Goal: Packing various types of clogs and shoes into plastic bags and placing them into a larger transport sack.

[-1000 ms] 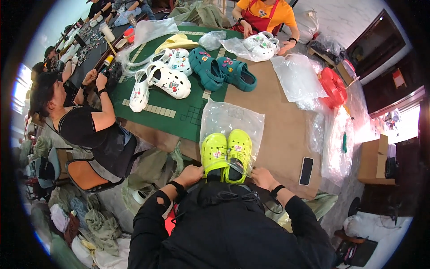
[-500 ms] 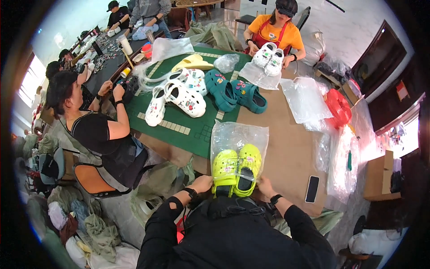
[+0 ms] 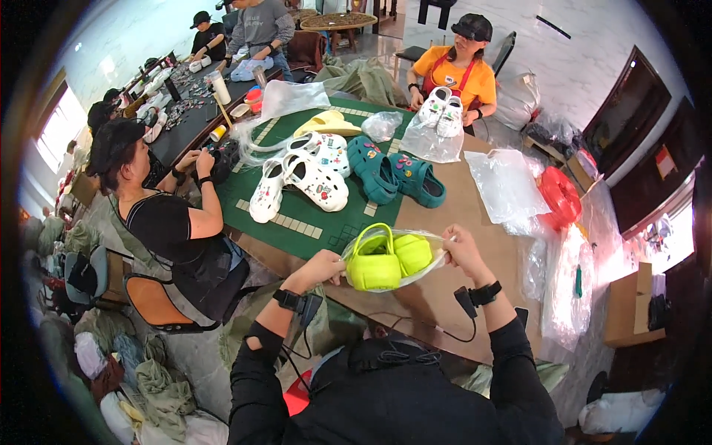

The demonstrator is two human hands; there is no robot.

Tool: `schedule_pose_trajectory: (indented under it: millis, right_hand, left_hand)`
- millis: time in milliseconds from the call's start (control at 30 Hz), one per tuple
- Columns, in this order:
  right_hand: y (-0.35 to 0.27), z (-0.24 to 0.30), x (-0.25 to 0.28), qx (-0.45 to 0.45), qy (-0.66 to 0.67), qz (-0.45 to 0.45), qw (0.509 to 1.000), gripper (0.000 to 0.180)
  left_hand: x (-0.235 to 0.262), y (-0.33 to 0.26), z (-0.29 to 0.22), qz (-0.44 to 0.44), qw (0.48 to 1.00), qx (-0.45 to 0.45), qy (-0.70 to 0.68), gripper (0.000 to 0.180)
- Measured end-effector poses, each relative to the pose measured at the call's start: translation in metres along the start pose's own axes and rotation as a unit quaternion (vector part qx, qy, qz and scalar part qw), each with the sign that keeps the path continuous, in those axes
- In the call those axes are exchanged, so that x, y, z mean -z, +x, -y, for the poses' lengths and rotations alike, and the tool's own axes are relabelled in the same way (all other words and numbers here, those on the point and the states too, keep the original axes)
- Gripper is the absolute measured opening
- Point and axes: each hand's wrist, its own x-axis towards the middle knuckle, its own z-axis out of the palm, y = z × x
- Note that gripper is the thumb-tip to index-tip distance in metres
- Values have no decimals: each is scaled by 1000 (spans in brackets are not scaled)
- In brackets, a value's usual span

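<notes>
Both hands, left hand [image 3: 320,265] and right hand [image 3: 461,251], grip a clear bag [image 3: 426,256] around yellow-green shoes [image 3: 387,261]; closing it probably comes next.

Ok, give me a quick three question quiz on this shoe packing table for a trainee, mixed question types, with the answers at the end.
1. True or false: the pair of lime green foam clogs sits inside the clear plastic bag held by the left hand and right hand.
2. Which shoes lie nearest beyond that bag? A) the teal foam clogs B) red boots C) black sandals
3. Fill in: the white charm-studded clogs rest on the ____ cutting mat.

Key: 1 true; 2 A; 3 green.
</notes>
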Motion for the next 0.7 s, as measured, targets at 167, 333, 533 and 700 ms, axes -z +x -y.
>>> schedule_pose_trajectory:
  millis: [167, 333, 533, 700]
  right_hand:
    - [-2, 33, 10, 16, -119, 18, 993, 7]
    - [-10, 52, 18, -3, -28, 52, 998, 8]
    - [-2, 56, 19, -28, -74, 68, 995, 8]
    - [-1, 52, 27, 19, -4, -18, 1000, 12]
  left_hand:
    - [7, -23, -16, -28, 995, 1, -97, 24]
    - [13, -55, -50, 47, 994, 17, -101, 22]
    - [7, -58, -31, 34, 999, -10, -30, 24]
    - [16, -56, -31, 44, 973, -42, -222, 25]
